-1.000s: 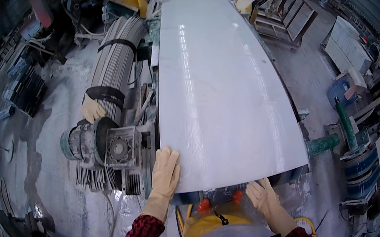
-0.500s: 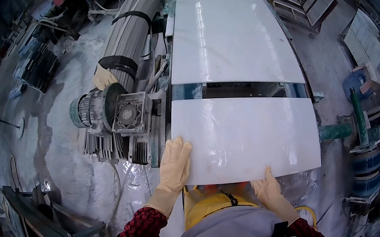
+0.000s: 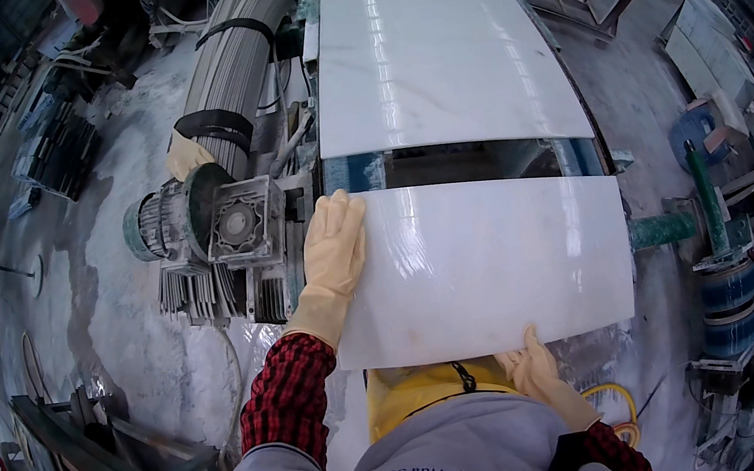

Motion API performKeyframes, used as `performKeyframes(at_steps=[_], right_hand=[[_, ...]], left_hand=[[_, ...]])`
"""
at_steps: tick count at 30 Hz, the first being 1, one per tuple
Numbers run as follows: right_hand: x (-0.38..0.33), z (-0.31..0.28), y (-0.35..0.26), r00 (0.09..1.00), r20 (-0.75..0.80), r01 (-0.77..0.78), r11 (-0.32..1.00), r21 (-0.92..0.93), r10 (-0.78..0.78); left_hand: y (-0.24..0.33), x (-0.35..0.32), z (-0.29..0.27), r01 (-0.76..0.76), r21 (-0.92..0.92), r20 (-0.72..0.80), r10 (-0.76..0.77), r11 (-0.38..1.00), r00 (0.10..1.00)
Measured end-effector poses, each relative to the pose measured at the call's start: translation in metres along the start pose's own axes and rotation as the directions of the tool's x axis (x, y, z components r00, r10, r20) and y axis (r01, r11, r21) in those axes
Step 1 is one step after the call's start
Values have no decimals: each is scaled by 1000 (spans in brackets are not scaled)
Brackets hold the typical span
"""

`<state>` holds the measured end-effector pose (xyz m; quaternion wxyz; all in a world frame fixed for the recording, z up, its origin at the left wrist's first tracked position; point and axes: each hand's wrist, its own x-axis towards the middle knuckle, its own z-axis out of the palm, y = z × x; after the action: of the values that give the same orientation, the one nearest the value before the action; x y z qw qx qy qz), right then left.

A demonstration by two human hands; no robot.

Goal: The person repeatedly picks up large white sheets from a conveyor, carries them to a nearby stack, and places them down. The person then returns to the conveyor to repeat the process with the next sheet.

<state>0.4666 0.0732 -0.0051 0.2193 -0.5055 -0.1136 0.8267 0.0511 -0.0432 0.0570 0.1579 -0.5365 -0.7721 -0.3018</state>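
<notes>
Left hand (image 3: 334, 248) has moved up the near slab (image 3: 492, 260), fingers together at its far-left corner, grip unclear, apparently steadying; right hand (image 3: 536, 371) holds the waist-side edge, thumb atop, apparently supporting; farther slab (image 3: 441, 53) lies apart.

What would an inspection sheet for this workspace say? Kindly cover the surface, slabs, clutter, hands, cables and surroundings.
Surface: bed, mostly covered; blue parts show in the middle gap.
Job's things: near white slab, separated by that gap from the far white slab.
Clutter: strapped bundle of strips, a pale glove against it, and a motor, left of the bed.
Hands: left hand, gloved, at the near white slab's left edge; right hand, gloved, at its near edge.
Cables: yellow hose or cable, curved, lower right.
Surroundings: floor, pale and wet-looking in patches.
</notes>
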Motion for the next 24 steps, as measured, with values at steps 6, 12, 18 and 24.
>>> performKeyframes(at_steps=[6,12,18,24], right_hand=[[-9,7,1,1000,-5,10,999,-53,-10],[-8,13,3,999,-25,-30,999,39,31],[-6,15,6,998,-48,-45,998,50,47],[0,11,11,998,14,-70,994,80,69]], left_hand=[[40,-65,-35,33,-27,130,-29,999,991],[91,-165,-97,47,-150,385,14,988,923],[68,-176,-157,-16,-368,541,228,930,810],[28,-37,-76,-230,-305,319,327,924,890]])
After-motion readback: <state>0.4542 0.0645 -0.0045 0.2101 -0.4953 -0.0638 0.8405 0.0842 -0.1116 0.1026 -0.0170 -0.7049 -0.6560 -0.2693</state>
